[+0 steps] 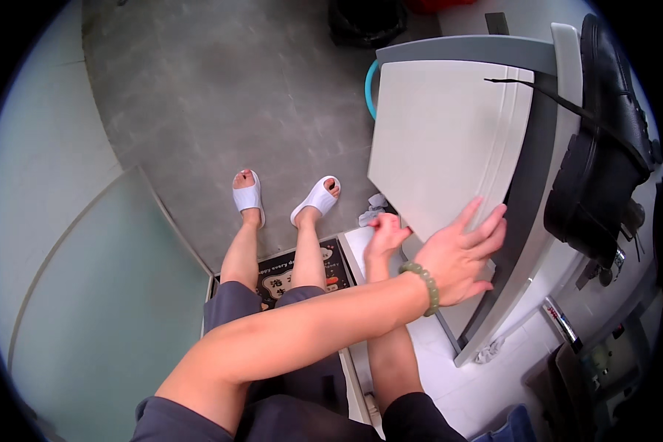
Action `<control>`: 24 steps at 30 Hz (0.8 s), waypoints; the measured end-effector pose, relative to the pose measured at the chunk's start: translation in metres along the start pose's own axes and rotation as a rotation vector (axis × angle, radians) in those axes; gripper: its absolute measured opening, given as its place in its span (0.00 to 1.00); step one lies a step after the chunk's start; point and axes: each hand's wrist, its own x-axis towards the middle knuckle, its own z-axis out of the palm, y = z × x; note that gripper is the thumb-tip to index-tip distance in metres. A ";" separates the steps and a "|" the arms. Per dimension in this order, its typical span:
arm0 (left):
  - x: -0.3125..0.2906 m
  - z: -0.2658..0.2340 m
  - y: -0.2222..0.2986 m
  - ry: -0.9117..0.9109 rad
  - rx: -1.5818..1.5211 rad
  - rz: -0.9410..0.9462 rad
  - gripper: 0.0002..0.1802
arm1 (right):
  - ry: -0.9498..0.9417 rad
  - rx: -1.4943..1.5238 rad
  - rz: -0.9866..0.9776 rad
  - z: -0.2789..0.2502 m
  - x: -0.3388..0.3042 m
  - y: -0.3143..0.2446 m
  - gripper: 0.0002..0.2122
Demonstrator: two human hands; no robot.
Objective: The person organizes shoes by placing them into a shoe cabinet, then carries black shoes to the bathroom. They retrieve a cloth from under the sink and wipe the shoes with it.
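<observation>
A pale grey flat panel (449, 140) with thin raised lines along its right side stands inside a grey and white frame (464, 48). My left hand (460, 254), a green bead bracelet at its wrist, reaches across to the right and lies on the panel's lower part, fingers spread. Below that arm passes my right forearm, so the two cross. My right hand (384, 234) is at the panel's lower left edge, fingers curled; what they hold, if anything, is hidden. A black shoe (604, 147) is beside the frame, its lace trailing over the panel.
My feet in white slippers (248, 193) rest on the grey floor (221, 88), past a dark printed mat (272, 276). A frosted glass panel (110, 295) stands at left. A black bin bag (367, 22) and a cyan hoop (370, 90) are farther off. Crumpled paper (373, 210) lies near my right hand.
</observation>
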 end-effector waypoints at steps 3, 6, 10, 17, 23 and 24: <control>-0.035 -0.017 -0.005 -0.178 0.267 -0.093 0.24 | -0.201 -0.247 0.076 0.017 -0.062 0.012 0.25; -0.069 -0.057 -0.017 -0.098 0.092 -0.190 0.30 | -0.532 -0.466 -0.059 0.024 -0.088 0.000 0.23; -0.086 -0.114 -0.028 0.080 -0.057 -0.383 0.40 | -0.746 -0.387 -0.403 0.062 -0.070 -0.001 0.19; -0.078 -0.191 -0.082 0.048 0.354 -0.393 0.31 | -0.702 -0.609 -0.364 0.104 0.032 -0.036 0.20; -0.068 -0.208 -0.127 0.169 0.464 -0.165 0.20 | -0.449 -0.838 -0.301 0.120 0.147 -0.055 0.14; -0.067 -0.208 -0.130 0.135 0.456 -0.208 0.19 | -0.347 -0.856 -0.354 0.122 0.161 -0.059 0.14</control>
